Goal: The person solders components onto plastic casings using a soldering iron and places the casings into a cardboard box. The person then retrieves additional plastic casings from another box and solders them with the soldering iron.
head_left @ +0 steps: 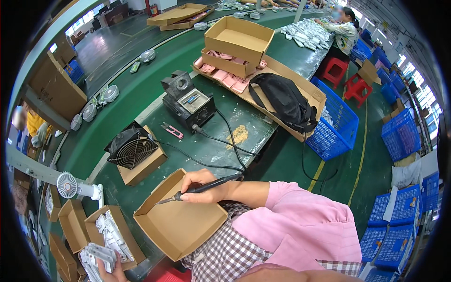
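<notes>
Over an open cardboard box (pixel 181 230), at the person's front: item one, a soldering iron (pixel 217 182) with a dark handle, which we record in the right hand (pixel 203 186), fingers pinched round it near the metal end, its tip pointing left over the box.

Left of that box: item two, white plastic parts (pixel 102 254), which we record in the left hand (pixel 112 273), fingers curled about them; their number we cannot tell. Just beyond the left hand, we list a parts carton (pixel 137 240) of further white pieces (pixel 112 231); farther beyond, a small white fan (pixel 67 184).

Ahead of the right hand and to its left, we enter a black grille fan (pixel 136 152) on a cardboard support (pixel 143 170). Farther ahead: pink-handled snips (pixel 173 131) lying on the green bench (pixel 211 155); beyond those, a black bench unit (pixel 203 113). Ahead and to the right, a black bag (pixel 284 101).
</notes>
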A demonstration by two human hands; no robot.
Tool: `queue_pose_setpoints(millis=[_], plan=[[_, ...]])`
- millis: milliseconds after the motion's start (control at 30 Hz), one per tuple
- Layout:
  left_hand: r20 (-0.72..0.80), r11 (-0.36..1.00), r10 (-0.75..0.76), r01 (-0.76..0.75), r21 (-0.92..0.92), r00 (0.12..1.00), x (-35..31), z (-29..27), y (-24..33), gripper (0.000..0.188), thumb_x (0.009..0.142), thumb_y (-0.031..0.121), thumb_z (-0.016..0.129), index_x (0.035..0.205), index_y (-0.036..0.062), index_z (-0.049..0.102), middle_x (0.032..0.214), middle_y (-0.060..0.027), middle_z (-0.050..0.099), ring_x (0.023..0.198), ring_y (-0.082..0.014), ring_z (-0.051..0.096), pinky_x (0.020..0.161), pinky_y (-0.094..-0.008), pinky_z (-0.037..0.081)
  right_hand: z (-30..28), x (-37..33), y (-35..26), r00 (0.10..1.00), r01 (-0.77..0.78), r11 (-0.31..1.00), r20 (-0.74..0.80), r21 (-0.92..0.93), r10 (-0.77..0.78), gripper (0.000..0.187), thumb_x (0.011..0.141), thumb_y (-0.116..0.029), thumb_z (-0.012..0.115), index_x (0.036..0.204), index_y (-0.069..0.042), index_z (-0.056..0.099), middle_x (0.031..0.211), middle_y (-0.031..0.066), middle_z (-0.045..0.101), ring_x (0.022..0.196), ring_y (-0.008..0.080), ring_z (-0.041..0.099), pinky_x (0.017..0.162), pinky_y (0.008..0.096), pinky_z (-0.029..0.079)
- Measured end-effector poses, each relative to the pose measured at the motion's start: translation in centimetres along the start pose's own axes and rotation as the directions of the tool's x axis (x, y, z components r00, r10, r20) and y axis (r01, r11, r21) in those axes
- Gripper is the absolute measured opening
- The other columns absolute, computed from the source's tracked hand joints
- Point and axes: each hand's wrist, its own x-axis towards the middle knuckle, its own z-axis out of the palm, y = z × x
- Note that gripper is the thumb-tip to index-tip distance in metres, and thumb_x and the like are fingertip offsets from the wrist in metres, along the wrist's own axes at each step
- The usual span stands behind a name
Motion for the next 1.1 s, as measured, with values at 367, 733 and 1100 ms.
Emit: queue_pose_setpoints(millis=[367, 733, 1100], plan=[[0.604, 0.964, 0.139, 0.031, -0.262, 0.785, -7.1, 11.1, -5.6, 0.075, 0.081, 0.0, 0.056, 0.145, 0.007, 0.018, 0.142, -0.0206, 0.031, 0.125, -0.0387, 0.039, 0.079, -0.0402, 0.054, 0.2, 2.2, -2.9, 0.97, -0.158, 0.916, -0.114, 0.368, 0.213, 0.019, 0.083, -0.015, 0.069, 0.087, -0.004, 0.053, 0.08, 0.0006, 0.058, 0.071, 0.0046, 0.052, 0.062, 0.0207, 0.042], [0.558, 0.997, -0.062, 0.022, 0.078, 0.827, -6.4, 20.5, -12.7, 0.066, 0.068, -0.002, 0.07, 0.125, -0.0009, 0.038, 0.114, -0.0173, 0.057, 0.102, -0.0265, 0.06, 0.079, -0.0397, 0.055, 2.5, 1.1, -1.9, 0.928, 0.22, 0.912, -0.363, 0.345, -0.087, 0.016, 0.087, -0.006, 0.062, 0.095, -0.005, 0.048, 0.082, 0.0071, 0.052, 0.055, 0.0074, 0.049, 0.047, 0.0199, 0.04], [0.473, 0.965, 0.142, -0.229, 0.131, 0.869, -6.6, 20.4, -13.8, 0.055, 0.076, 0.003, 0.074, 0.119, 0.0043, 0.041, 0.107, -0.0071, 0.059, 0.096, -0.0139, 0.059, 0.084, -0.0291, 0.049, 3.5, 1.1, -1.8, 0.976, -0.009, 0.995, -0.217, 0.097, 0.03, 0.015, 0.085, -0.003, 0.065, 0.086, -0.004, 0.05, 0.077, 0.0046, 0.059, 0.061, 0.0065, 0.048, 0.056, 0.022, 0.04]])
